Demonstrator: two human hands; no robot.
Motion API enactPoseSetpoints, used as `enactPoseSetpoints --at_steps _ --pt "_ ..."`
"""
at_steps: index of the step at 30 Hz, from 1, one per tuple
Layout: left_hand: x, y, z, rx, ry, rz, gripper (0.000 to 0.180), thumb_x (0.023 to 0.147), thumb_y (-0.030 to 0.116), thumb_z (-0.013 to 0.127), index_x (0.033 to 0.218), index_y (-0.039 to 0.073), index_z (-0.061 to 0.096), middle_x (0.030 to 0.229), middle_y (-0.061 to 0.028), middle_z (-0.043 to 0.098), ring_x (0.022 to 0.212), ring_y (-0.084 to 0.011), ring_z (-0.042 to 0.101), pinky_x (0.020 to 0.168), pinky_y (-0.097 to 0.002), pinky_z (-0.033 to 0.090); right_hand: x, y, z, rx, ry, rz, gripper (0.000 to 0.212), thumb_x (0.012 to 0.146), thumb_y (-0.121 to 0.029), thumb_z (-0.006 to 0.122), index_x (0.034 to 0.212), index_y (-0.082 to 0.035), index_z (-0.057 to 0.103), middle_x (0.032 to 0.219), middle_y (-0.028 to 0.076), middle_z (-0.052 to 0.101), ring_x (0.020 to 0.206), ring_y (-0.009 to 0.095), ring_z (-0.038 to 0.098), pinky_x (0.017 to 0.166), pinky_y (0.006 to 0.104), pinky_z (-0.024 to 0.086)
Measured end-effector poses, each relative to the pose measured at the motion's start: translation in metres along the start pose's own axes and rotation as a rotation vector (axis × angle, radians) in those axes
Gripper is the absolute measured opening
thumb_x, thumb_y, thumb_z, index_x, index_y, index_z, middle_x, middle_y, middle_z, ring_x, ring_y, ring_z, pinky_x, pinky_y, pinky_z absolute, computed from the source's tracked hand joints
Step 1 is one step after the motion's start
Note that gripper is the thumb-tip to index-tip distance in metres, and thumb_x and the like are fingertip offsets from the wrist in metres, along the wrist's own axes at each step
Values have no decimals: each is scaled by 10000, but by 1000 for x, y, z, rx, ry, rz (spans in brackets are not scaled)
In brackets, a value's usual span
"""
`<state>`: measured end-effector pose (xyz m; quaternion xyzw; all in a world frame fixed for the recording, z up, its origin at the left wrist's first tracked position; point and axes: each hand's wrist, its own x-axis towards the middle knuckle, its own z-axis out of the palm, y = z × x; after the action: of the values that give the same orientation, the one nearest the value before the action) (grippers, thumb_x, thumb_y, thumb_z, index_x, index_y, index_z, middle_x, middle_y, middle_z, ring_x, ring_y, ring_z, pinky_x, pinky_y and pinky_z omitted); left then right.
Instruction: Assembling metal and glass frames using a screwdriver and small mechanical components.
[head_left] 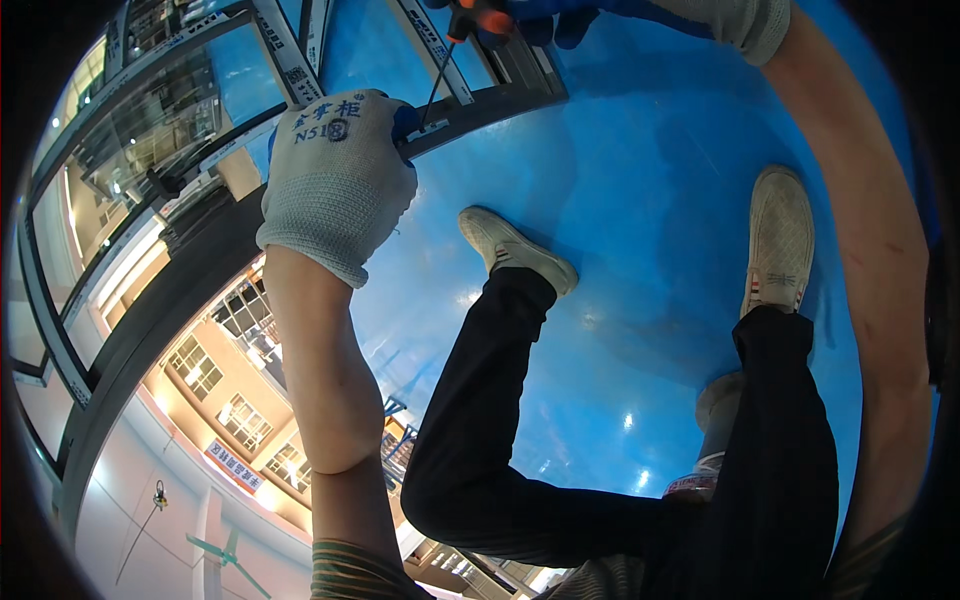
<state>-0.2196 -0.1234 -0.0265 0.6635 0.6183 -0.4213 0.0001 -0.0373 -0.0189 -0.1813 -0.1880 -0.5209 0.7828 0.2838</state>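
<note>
My left hand [345,165], in a white knit glove with blue coating, is closed on the edge of a dark metal window frame [490,115]; most of its fingers are hidden behind the glove's back. At the upper edge, my right hand [735,22] wears a matching glove and is partly cut off by the picture. Blue fingers are around a screwdriver [480,20] with an orange and black handle. Its thin shaft slants down to the frame, and the tip ends close beside my left thumb.
Protective film strips [435,50] cover several frame bars. Glass panes [150,130] fill the frame at the left. Below lies a glossy blue floor [640,200], where my two light shoes [780,240] rest. A grey post-like support [718,420] stands beside my leg.
</note>
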Motion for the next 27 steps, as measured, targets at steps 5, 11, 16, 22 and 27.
enactPoseSetpoints --at_steps 5,11,16,22,27 --pt "-5 -5 -1 -18 103 35 219 814 46 687 1020 72 756 877 -60 760 873 -244 734 1004 -387 499 5 5 -1 -122 49 -210 353 931 -261 700 1154 13 714 956 78 735 778 139 670 720 216 548" --pt "6 3 3 -42 -2 9 331 790 63 725 1121 56 718 987 -97 756 941 -271 726 973 -373 528 5 -16 7 -342 37 53 383 942 -287 694 1184 9 706 973 76 741 791 146 679 730 221 550" --pt "2 3 -8 -22 -109 -76 473 762 75 757 1227 35 681 1095 -137 752 1010 -301 715 939 -364 558 -5 -8 6 -148 135 19 401 946 -295 689 1197 17 699 958 77 740 791 147 680 728 223 551" --pt "5 0 -1 8 -77 -21 468 759 72 755 1219 33 684 1092 -137 753 1007 -300 713 936 -369 557 3 26 3 -499 114 -358 431 939 -280 695 1213 52 675 943 92 735 784 148 678 734 227 556" --pt "2 2 -6 -8 -85 -60 446 759 75 755 1199 32 694 1089 -133 755 1003 -297 713 937 -370 555 15 5 -3 131 -38 21 446 925 -266 714 1228 59 663 955 95 735 773 144 669 745 228 558"
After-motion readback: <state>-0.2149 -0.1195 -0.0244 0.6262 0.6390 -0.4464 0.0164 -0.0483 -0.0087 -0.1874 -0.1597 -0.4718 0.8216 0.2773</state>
